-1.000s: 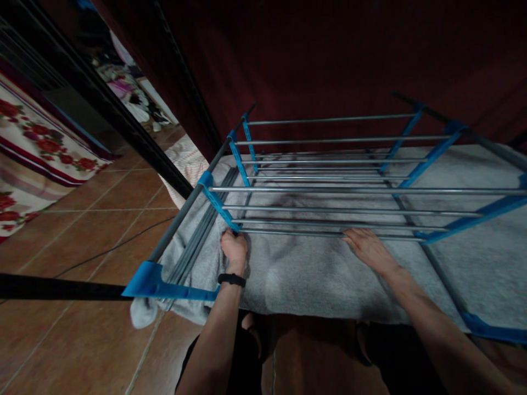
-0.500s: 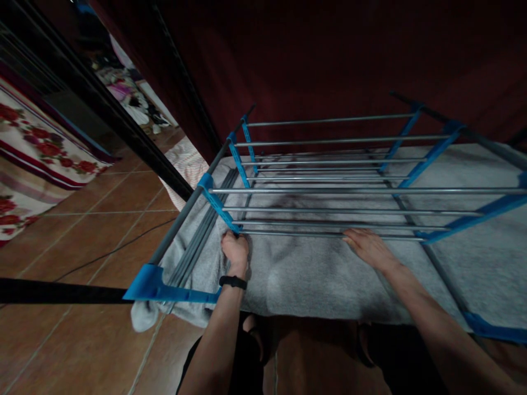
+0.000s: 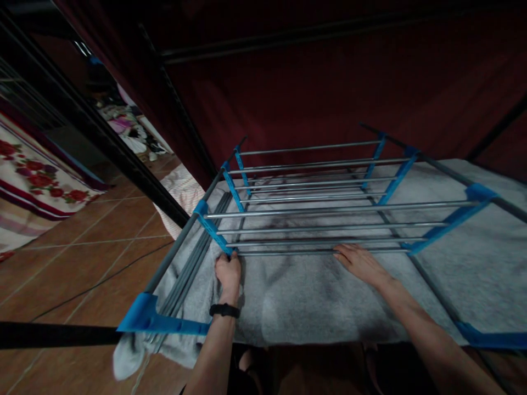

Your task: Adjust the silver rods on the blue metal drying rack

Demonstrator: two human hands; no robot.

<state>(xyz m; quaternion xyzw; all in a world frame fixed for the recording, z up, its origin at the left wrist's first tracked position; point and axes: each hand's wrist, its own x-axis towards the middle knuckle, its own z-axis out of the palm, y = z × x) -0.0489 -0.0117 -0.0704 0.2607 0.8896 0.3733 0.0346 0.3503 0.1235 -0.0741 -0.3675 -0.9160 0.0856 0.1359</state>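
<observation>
A drying rack of grey metal rods joined by blue plastic brackets stands over a grey blanket. My left hand, with a black band on the wrist, is closed around the lower end of a left-side blue bracket, where the lowest rod meets it. Farther right, my right hand has its fingers curled over the lowest rod; its thumb is hidden. Left of my left hand, a bundle of loose grey rods lies on the blanket beside the rack's grey side tube.
A blue corner piece sits at the front left, another at the front right. Black frame bars cross the left side. Dark red fabric hangs behind. A thin cable runs over the tiled floor.
The camera view has tilted upward, so the rack and both hands appear lower and slightly left. Both hands keep their places on the rack.
</observation>
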